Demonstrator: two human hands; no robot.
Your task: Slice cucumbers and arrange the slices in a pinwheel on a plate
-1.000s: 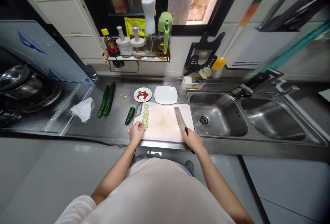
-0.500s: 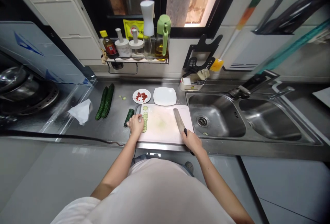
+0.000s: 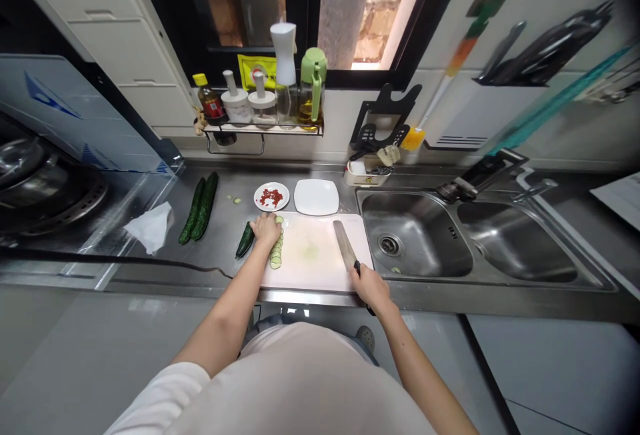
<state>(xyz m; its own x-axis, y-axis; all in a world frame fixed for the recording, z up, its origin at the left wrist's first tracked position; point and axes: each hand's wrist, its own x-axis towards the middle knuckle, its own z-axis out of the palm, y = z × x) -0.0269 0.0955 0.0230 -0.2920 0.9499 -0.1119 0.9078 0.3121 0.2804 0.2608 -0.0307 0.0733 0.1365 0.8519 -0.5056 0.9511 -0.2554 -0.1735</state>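
My right hand [image 3: 370,288] is wrapped round the black handle of a kitchen knife [image 3: 345,245], whose wide blade lies over the right part of the white cutting board [image 3: 327,268]. My left hand [image 3: 266,228] is at the board's far left corner, palm down, fingers stretched toward the upper end of a row of cucumber slices [image 3: 276,256]. Its fingertips touch or hover over the top slices; which, I cannot tell. Just left of that hand a cut piece of cucumber [image 3: 245,241] lies on the steel counter.
Behind the board stand a small plate of chopped red pieces [image 3: 277,206] and a white square plate [image 3: 316,196]. Two whole cucumbers [image 3: 200,208] and a crumpled white cloth or paper [image 3: 151,227] lie to the left. A double sink [image 3: 415,235] adjoins on the right.
My left hand has moved forward along the row of slices, from its middle to its far end. My right hand and the knife stay almost where they were.
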